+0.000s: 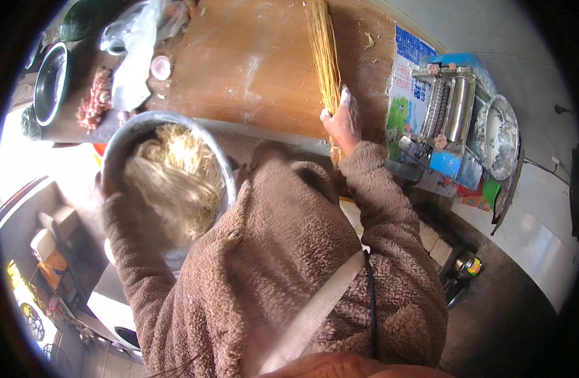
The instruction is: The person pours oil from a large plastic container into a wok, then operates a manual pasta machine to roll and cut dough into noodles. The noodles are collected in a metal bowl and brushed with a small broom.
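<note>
My right hand [345, 119], dusted with white powder, is closed around the lower part of a straw hand broom [323, 52], whose bristles lie over the right part of a wooden board [242, 61]. On the left, a large round metal basin [217, 141] full of pale noodles [180, 175] is beside my body, tilted, with some noodles blurred. My left hand [108, 182] is at the basin's outer left side, dim and mostly hidden by the sleeve and rim, so its fingers cannot be made out.
A noodle machine with metal rollers [459, 108] stands right of the board, with a floury metal bowl [496, 137] beyond it. At the back left are a plastic bag [138, 71], a pile of small reddish pieces [94, 101], a pink-rimmed cup [160, 67] and a dark bowl [51, 85].
</note>
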